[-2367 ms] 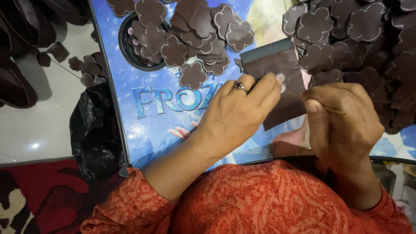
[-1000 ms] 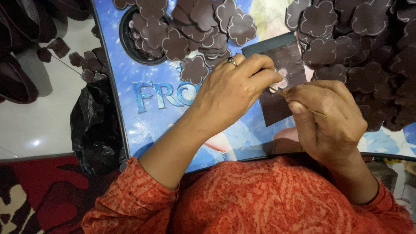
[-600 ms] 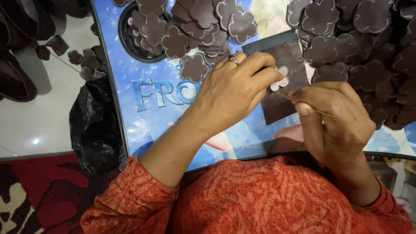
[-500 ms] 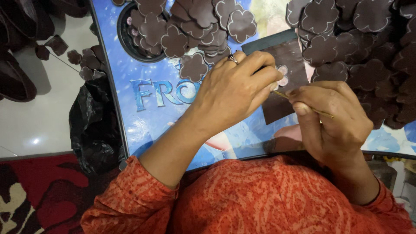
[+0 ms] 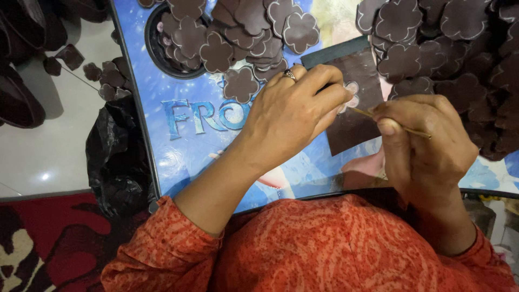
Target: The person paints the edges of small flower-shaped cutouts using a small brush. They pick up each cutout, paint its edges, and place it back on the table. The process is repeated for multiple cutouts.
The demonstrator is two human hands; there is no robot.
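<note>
Item: my left hand (image 5: 289, 116), ring on one finger, fingers pressed together and flat on a dark brown sheet (image 5: 354, 105), pinning it to the blue printed board (image 5: 200, 135). A flower-shaped hole (image 5: 351, 97) in the sheet shows just beside my fingertips.

Item: my right hand (image 5: 424, 143), fingers closed in a pinch on a thin stick tool (image 5: 394, 123); its tip lies at the cut-out, near touching my left fingers.

Step in hand, as I judge it: working a flower shape free of the sheet with the tool tip. The next move calls for a small, steady push at the cut edge while my left hand keeps the sheet from sliding.

Item: brown flower cut-outs (image 5: 432, 43), heaped close on the right and spilling from a dark round dish (image 5: 157, 51) at upper left.

Edges and room: the sheet's lower part lies bare; piles crowd its top and right. The board's left edge meets a black plastic bag (image 5: 116, 157); its near edge touches my orange sleeve (image 5: 346, 243).
</note>
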